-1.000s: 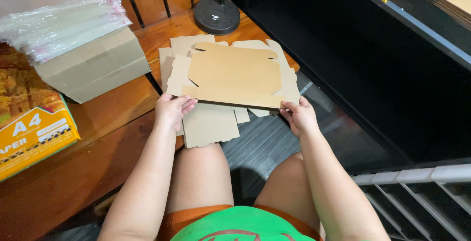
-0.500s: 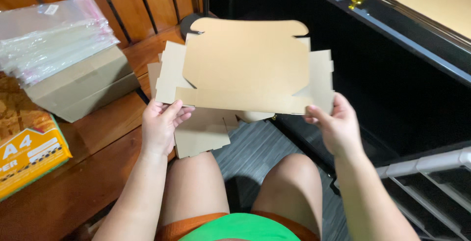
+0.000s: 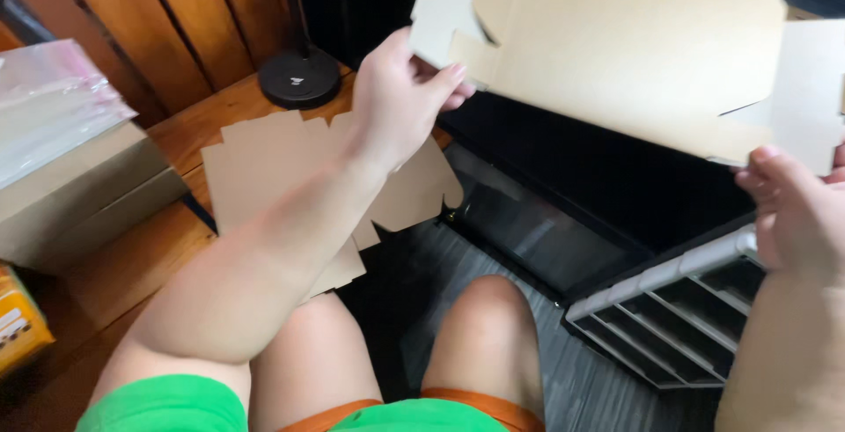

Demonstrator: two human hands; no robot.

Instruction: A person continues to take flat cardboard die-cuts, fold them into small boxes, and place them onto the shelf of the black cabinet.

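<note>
Flat die-cut cardboard blank held up in the air, above and beyond the stack of cardboard blanks on the wooden worktop. Left hand pinches the blank's near left corner, thumb on top, fingers curled under. Right hand grips the lower right flap, though how far it closes is partly cut off by the frame edge. Sheet looks light, thin, stiff but easily creased; best taken by the edges near the corners
</note>
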